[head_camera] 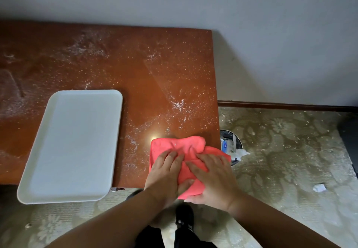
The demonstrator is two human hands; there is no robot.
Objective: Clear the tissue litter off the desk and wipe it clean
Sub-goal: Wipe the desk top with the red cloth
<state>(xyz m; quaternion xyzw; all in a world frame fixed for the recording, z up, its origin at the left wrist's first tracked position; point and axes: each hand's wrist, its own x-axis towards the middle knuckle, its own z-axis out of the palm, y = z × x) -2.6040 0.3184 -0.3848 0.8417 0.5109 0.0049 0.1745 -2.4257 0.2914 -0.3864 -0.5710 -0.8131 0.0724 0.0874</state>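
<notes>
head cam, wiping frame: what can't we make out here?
Head view:
- The round dark waste bin: mostly hidden behind the brown wooden desk's corner and the red cloth; contents too small to identify.
- Desk's left end: cut off by the frame edge.
- Desk surface under the white plastic tray: covered.
- Grip of the right hand: its thumb is hidden beneath the hand.

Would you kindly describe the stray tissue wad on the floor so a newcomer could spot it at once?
Start at the brown desk; a waste bin stands beside its right edge on the patterned carpet. Further right and nearer the viewer lies the tissue wad, alone, far bigger than the white crumbs around it.
</notes>
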